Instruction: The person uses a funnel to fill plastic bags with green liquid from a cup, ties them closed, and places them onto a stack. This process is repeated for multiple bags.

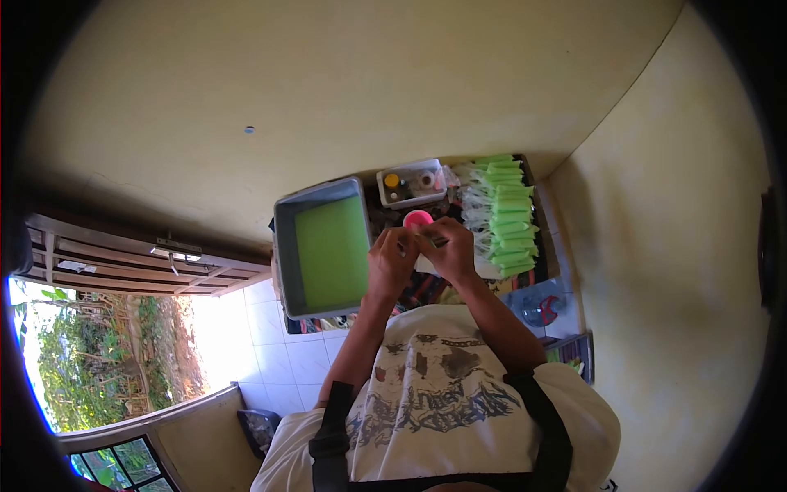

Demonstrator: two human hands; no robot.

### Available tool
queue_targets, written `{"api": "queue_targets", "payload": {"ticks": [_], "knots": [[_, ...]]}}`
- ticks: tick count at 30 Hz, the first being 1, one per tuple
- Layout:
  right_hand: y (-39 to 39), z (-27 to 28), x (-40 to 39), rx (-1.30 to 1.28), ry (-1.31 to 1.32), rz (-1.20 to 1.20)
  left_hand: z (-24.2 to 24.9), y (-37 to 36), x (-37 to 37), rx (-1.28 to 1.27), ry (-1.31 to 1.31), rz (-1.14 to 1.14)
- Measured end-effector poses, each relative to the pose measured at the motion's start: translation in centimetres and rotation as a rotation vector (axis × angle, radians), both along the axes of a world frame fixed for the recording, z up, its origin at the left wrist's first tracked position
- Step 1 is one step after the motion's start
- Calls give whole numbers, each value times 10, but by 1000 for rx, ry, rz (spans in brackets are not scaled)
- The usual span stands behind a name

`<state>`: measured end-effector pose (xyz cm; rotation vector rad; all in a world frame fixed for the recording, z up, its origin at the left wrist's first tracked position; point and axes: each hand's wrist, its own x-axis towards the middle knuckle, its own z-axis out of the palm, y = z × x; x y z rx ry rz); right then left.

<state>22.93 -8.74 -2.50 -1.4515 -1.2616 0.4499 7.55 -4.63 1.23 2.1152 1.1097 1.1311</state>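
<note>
My left hand (391,261) and my right hand (452,251) meet in front of my chest, fingertips close together in a pinch. Whatever lies between the fingers is too small and too hidden to make out. Just beyond them shows a pink cup (417,217), its lower part covered by my hands. To the left stands a large grey tub (284,246) holding light green liquid (332,254). On the right, several slim plastic bags (512,217) filled with green lie in a stacked row, their clear ends pointing toward my hands.
Behind the cup sits a white box (418,202) with a yellow-lidded jar (393,179) and other small items. A large clear bottle (533,307) is low on the right. Walls rise behind and to the right; an open doorway (131,353) is at left.
</note>
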Motion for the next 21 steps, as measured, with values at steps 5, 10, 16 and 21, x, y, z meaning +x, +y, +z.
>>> {"api": "queue_targets", "payload": {"ticks": [5, 10, 16, 21], "knots": [[-1, -10, -9, 3, 108, 9, -4, 1, -5, -63, 26, 15], [-2, -14, -5, -47, 70, 75, 0, 4, -20, -6, -35, -105], [-10, -4, -7, 16, -117, 34, -15, 5, -43, -701, -155, -236], [-17, 9, -21, 108, -98, 58, -26, 5, -49, -1247, -599, -329]]}}
